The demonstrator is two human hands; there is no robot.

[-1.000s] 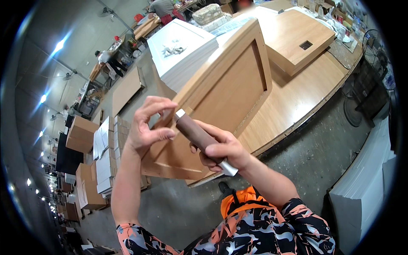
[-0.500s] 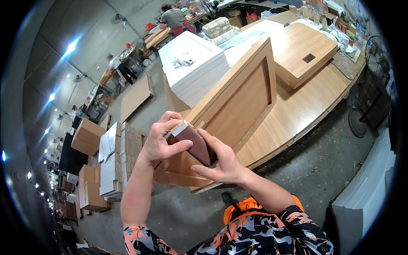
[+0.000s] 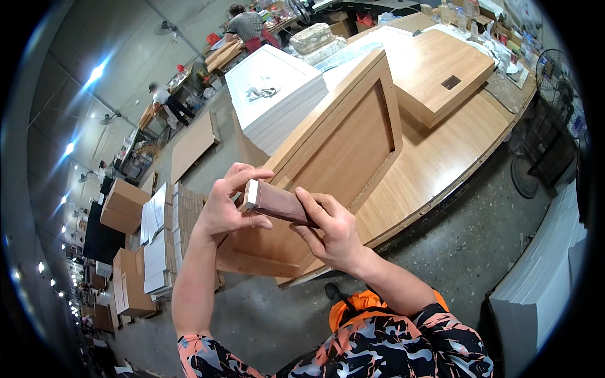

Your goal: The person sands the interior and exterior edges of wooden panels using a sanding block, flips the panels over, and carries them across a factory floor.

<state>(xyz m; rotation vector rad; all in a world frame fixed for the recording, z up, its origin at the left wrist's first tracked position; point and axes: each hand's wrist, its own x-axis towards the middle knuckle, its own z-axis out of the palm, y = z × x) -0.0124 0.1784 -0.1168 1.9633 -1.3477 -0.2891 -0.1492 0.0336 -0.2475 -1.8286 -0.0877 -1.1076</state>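
Block (image 3: 277,203): brown, oblong, pale end; gripped by left hand (image 3: 228,211) and right hand (image 3: 334,234), above tabletop (image 3: 441,170) near edge; open floor (image 3: 466,246) beside.

bright, sharp centre, warped dark rim

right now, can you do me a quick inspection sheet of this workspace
surface: long wooden workbench, light brown top, grey concrete floor below
job's things: small dark brown block with a pale end, held in both hands above a framed wooden panel that leans tilted on the bench
clutter: stack of white sheets, flat wooden box with a small dark slot, bottles at the far end, too small to tell
grip: left hand pinches the pale end; right hand wraps the dark end
cables: nothing seen
surroundings: cardboard boxes on the floor, a fan, a person at a far bench
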